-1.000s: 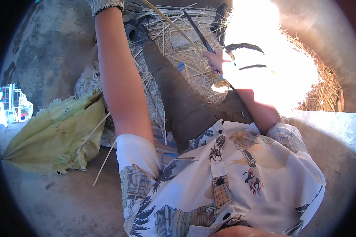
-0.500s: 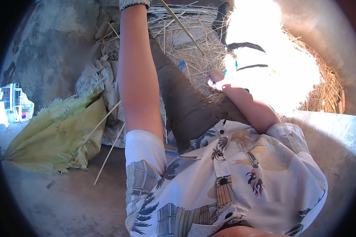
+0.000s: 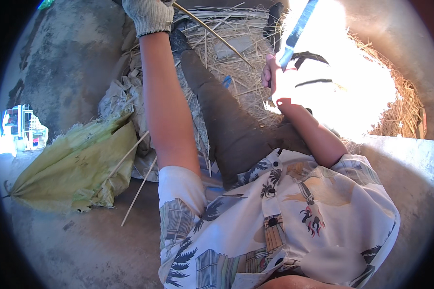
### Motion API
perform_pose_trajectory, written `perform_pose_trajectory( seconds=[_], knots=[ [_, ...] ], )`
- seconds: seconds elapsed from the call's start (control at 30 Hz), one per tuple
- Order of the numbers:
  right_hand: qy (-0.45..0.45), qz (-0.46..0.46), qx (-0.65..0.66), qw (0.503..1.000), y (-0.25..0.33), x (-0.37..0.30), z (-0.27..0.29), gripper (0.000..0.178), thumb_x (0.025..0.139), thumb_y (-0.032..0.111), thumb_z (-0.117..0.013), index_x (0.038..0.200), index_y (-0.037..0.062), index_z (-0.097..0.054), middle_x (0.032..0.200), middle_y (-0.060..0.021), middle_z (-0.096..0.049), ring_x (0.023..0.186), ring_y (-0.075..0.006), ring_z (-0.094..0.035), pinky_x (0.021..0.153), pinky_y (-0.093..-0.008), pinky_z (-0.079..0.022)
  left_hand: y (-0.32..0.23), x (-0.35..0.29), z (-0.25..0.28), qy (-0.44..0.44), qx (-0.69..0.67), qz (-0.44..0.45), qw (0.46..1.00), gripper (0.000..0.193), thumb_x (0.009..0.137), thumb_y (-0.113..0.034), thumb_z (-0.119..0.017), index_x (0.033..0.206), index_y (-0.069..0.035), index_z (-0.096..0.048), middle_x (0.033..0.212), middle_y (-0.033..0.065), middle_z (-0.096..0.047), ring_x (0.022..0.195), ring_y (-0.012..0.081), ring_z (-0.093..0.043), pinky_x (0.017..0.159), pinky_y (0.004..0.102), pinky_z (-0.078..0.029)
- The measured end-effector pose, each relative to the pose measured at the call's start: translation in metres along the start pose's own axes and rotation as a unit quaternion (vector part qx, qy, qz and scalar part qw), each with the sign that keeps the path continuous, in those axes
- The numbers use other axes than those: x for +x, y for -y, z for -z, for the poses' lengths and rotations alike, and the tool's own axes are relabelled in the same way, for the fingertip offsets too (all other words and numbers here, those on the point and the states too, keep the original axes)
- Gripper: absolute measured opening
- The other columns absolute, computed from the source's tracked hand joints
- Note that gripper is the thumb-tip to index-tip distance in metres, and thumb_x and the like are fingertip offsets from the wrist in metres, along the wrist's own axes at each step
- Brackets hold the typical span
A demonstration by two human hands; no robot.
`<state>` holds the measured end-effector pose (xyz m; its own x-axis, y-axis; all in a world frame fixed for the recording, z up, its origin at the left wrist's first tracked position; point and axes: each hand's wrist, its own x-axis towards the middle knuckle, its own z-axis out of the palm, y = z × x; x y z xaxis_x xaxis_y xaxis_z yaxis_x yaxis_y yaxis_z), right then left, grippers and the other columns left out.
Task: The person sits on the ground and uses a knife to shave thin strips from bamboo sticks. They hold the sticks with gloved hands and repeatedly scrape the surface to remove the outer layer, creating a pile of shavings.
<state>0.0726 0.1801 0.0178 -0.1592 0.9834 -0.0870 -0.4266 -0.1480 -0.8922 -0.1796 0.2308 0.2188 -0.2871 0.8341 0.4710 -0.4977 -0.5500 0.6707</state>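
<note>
In a knitted white glove, my left hand (image 3: 149,15) is stretched far forward at the top edge, its fingers partly cut off by the picture. From it a thin bamboo strip (image 3: 212,32) slants down to the right over the straw, and the hand seems closed on its upper end. My bare right hand (image 3: 274,79) is closed around the handle of a knife (image 3: 299,31). The long, bluish blade points up and away, its tip beyond the top edge. Strong sunlight washes out part of this hand and hides the handle.
Straw and thin shavings (image 3: 246,82) cover the floor ahead, around my outstretched leg (image 3: 222,111). On the left lies a yellow-green woven sack (image 3: 77,168) with two thin sticks (image 3: 139,190) beside it. A sunlit straw heap (image 3: 402,96) stands at right. A dark wall (image 3: 72,58) rises at left.
My right hand has risen slightly and turned, bringing the knife blade into sight. My left hand has come lower into the picture, so its glove shows, with the bamboo strip still there.
</note>
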Motion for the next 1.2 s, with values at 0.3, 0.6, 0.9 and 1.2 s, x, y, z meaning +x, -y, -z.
perform_pose_trajectory(
  seconds=[0.3,0.6,0.9,1.2],
  knots=[
    [0.128,-0.289,-0.180,0.931,-0.043,0.008,0.020,0.026,0.093,0.025,-0.064,0.078,0.0086,-0.049,0.053,0.0010,-0.043,0.038,-0.0100,-0.040,0.034,-0.0302,-0.030,0.004,-0.006,-0.035,-0.124,0.120,-0.065,0.983,0.055,0.093,-0.065,-0.062,0.068,-0.020,-0.040,0.055,-0.0044,-0.033,0.042,0.0117,-0.027,0.042,0.0291,-0.019],
    [0.062,0.051,0.119,0.990,-0.065,-0.008,0.012,0.019,0.096,0.014,-0.055,0.079,0.0081,-0.049,0.055,-0.0009,-0.043,0.041,-0.0135,-0.043,0.040,-0.0313,-0.035,0.013,-0.012,-0.062,-0.268,0.159,-0.171,0.935,0.052,0.100,-0.060,-0.054,0.072,-0.019,-0.040,0.055,-0.0052,-0.033,0.042,0.0105,-0.029,0.041,0.0287,-0.021],
    [0.072,-0.119,-0.092,0.986,0.024,0.029,0.029,0.025,0.093,0.018,-0.063,0.074,0.0095,-0.049,0.055,0.0025,-0.044,0.042,-0.0103,-0.039,0.040,-0.0289,-0.030,0.036,-0.027,-0.047,-0.267,0.200,-0.159,0.929,0.065,0.104,-0.064,-0.024,0.063,-0.014,-0.031,0.049,-0.0003,-0.026,0.042,0.0127,-0.022,0.043,0.0303,-0.021],
    [0.026,-0.247,-0.218,0.944,-0.036,0.026,0.067,0.025,0.094,0.020,-0.063,0.076,0.0093,-0.050,0.056,0.0025,-0.044,0.042,-0.0100,-0.039,0.040,-0.0285,-0.030,0.069,0.002,-0.070,-0.228,0.141,-0.187,0.945,0.049,0.103,-0.051,-0.053,0.070,-0.015,-0.046,0.052,-0.0033,-0.037,0.035,0.0122,-0.032,0.033,0.0284,-0.024]
  ],
)
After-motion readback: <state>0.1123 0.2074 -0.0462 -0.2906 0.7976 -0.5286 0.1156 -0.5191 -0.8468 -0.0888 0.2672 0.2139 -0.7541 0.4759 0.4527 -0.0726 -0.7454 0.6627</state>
